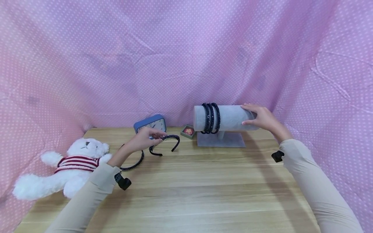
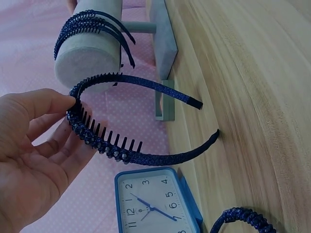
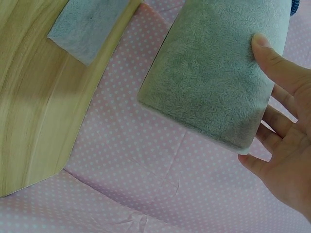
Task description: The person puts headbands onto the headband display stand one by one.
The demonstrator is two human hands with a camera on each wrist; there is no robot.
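My left hand [image 1: 144, 139] pinches a dark, beaded headband [image 2: 165, 159] with inner comb teeth at the top of its arch. In the left wrist view its two ends point away from the hand, toward the wooden table [image 1: 186, 194]. My right hand [image 1: 262, 119] grips the right end of a grey plush roll display stand [image 1: 231, 118], thumb on the near side and fingers over the top and back. Several similar dark headbands [image 1: 210, 118] hang side by side near the roll's left end. Another headband [image 1: 138, 164] lies on the table, partly hidden behind my left forearm.
A blue alarm clock [image 1: 159, 124] stands at the back, just behind my left hand. Between clock and stand sits a small green box [image 1: 187, 131] with a red and yellow inside. A white teddy bear [image 1: 77, 178] lies at left. Pink dotted cloth [image 1: 175, 64] hangs around the table.
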